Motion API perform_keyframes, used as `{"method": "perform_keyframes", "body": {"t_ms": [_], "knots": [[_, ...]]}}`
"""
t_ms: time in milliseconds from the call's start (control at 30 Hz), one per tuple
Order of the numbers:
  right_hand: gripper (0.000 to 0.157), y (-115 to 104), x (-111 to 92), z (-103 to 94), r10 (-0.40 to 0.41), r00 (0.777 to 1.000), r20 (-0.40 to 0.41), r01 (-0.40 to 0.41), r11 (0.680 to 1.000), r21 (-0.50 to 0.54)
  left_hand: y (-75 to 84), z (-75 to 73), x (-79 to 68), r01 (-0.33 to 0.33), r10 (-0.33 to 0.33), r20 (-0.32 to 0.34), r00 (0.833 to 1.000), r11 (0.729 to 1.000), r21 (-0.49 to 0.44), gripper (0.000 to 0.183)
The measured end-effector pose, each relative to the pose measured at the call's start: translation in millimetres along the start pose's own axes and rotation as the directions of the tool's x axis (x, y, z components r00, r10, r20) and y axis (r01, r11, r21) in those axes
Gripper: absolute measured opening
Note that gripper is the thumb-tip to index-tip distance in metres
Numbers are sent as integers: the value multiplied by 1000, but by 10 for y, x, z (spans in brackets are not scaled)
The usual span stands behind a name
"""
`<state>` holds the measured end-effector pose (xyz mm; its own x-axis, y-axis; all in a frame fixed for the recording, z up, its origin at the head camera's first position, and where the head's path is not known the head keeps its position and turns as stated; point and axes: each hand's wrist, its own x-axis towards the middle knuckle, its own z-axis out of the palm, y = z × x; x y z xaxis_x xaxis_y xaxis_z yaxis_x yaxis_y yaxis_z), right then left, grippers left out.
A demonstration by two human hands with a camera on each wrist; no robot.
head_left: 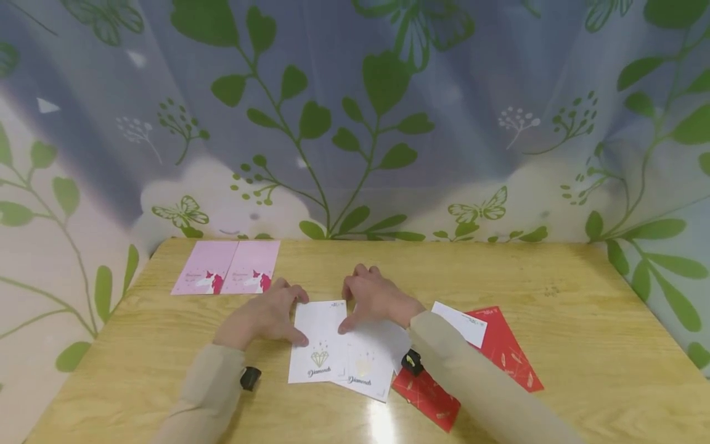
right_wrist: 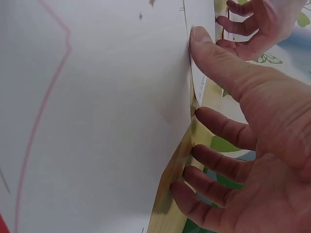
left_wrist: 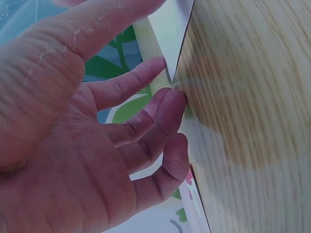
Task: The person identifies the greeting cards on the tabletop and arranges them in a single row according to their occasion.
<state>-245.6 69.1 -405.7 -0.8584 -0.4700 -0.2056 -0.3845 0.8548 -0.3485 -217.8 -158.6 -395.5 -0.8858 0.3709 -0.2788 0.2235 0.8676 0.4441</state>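
Note:
A white card [head_left: 317,330] with a gold diamond and the word "Diamonds" lies between the two hands in the head view. My left hand [head_left: 265,316] touches its left edge with the thumb and its upper left corner with the index finger. On the other side, the right hand [head_left: 379,300] has its thumb at the right edge and its index finger by the upper right corner. A second white Diamonds card [head_left: 370,369] overlaps the first at the lower right. In the left wrist view, the card's corner [left_wrist: 174,43] meets the index fingertip.
Two pink unicorn cards [head_left: 252,262] lie side by side at the back left of the wooden table [head_left: 582,308]. Under and beside the right forearm are red cards [head_left: 510,348] and a white piece [head_left: 461,323]. A patterned curtain [head_left: 471,154] hangs behind the table.

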Motion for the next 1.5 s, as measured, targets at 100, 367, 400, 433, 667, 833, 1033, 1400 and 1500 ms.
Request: {"method": "perform_keyframes", "body": {"t_ms": [100,367,400,433,667,833,1033,1400,1500], "knots": [[49,6,-12,21,0,1000,0,0,1000,8,1,19,-7,4,-4,4,1000,1000,-4,72],[45,9,19,75,-44,997,-56,48,997,62,-28,35,-55,-24,25,-23,999,1000,11,78],[43,5,21,70,-49,996,-69,55,995,79,-27,31,-53,-29,29,-27,999,1000,11,78],[41,3,21,65,-52,995,-80,60,994,94,-27,27,-47,-33,33,-30,999,999,12,77],[29,-53,-26,41,-106,981,-165,137,972,192,-25,20,-15,-41,42,-44,998,999,28,79],[23,-74,-57,44,-117,971,-207,173,945,277,-15,13,-3,-48,50,-43,998,998,49,79],[21,-36,-93,68,-54,971,-234,155,885,440,-24,32,1,-34,36,-49,998,999,33,81],[24,-1,-212,-13,76,970,-229,108,712,694,-133,5,25,-115,93,-113,989,971,-207,70],[23,-13,-260,-53,111,965,-239,111,650,751,-125,-5,-25,-118,82,-137,987,953,-281,69]]}}
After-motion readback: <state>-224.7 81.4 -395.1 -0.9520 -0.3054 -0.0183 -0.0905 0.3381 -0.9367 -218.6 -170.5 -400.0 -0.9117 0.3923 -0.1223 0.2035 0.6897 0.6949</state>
